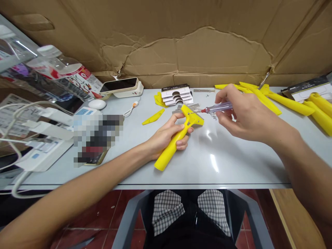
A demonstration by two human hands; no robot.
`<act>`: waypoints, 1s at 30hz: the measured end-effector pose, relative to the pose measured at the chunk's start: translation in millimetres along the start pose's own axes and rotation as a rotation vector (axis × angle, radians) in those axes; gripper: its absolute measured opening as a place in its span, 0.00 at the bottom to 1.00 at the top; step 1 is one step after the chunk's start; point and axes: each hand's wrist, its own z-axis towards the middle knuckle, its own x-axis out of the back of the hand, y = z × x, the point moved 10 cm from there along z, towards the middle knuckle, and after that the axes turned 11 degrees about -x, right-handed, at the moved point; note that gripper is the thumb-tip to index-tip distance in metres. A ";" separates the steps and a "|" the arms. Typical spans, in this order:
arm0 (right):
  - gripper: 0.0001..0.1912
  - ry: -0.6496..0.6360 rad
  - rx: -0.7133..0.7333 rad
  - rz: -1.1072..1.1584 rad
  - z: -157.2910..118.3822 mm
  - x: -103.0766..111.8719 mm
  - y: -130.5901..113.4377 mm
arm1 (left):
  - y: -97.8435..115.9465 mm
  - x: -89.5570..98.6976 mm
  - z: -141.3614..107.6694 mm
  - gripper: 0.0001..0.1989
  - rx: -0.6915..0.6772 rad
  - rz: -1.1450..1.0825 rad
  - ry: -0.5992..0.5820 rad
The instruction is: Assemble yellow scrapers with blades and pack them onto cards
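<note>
While the far left of the bench (pixel 124 174) carries a bottle (pixel 80 77) with a red and white label and a white power strip (pixel 49 150), the work in your hands sits near the middle. Just left of it, a flat yellow piece (pixel 153 117) lies beyond your left forearm. Your left grip (pixel 169 135) is closed around the yellow scraper (pixel 168 152), high on its handle, just below the wide head. Your thumb lies along the near side of the neck, and your fingertips come round on the right. The rest of the handle runs out below the grip, slanting down to the left; the head points up and away from you, clear of your palm. Behind it stand stacked cards (pixel 177 95). The screwdriver (pixel 220 107) reaches in from the right, its tip at the screw on the head's left side. Your right grip (pixel 241 110) pinches its clear purplish handle between thumb and fingers, the red collar and shaft jutting out leftward. Small screws (pixel 214 117) lie beneath it. Farther right, more yellow scrapers (pixel 290 103) rest on the bench.
</note>
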 end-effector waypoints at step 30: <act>0.09 0.040 -0.017 -0.063 3.8 1.2 3.6 | 0.4 0.1 0.3 0.16 -0.017 -0.001 -0.015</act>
